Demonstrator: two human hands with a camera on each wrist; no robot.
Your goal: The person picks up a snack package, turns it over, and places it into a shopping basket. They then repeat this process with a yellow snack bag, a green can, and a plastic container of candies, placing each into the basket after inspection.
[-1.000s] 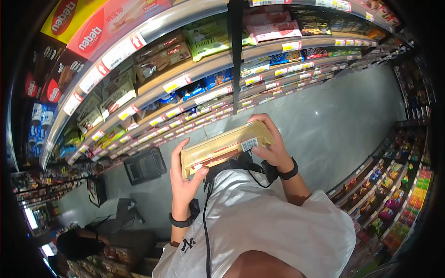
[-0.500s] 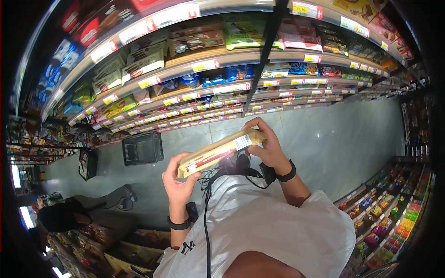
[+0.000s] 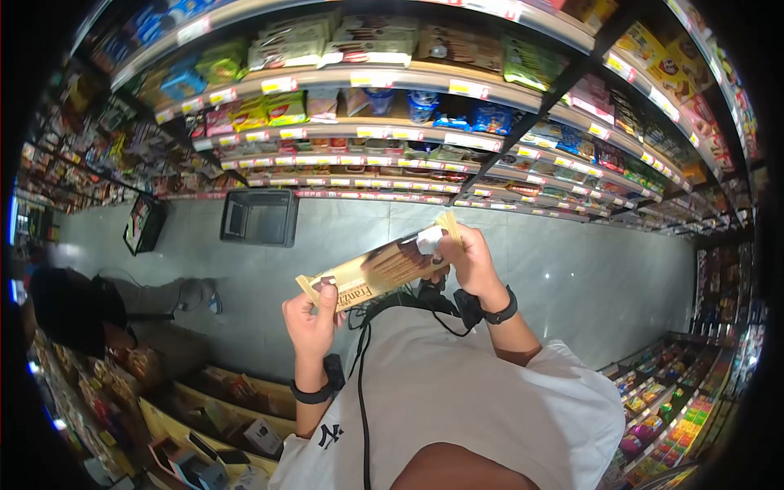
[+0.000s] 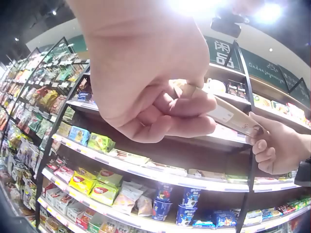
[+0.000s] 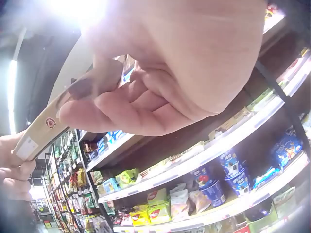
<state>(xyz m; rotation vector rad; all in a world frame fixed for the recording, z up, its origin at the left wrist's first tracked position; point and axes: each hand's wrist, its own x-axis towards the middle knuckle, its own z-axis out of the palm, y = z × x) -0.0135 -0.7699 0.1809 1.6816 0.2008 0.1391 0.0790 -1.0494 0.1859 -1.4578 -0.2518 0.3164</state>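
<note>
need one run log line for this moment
left hand: pinches left end | right hand: pinches right end | held: long yellow-and-brown packet | floor: dark grey rectangular basket

Through the head view I see a wooden shelf (image 3: 327, 83) with price labels along its front edge. On it I make out pale flat packets (image 3: 371, 42) lying in rows, brown packets (image 3: 461, 47) beside them, and a green packet (image 3: 531, 65) next to a black upright. On the shelf board below (image 3: 371, 131), I see yellow-green packets (image 3: 286, 108), blue cups (image 3: 422, 106) and blue bags (image 3: 491, 118). Under the shelving I view a smooth grey floor (image 3: 351, 224), where a grey basket (image 3: 260, 242) sits near a black container (image 3: 145, 224).
</note>
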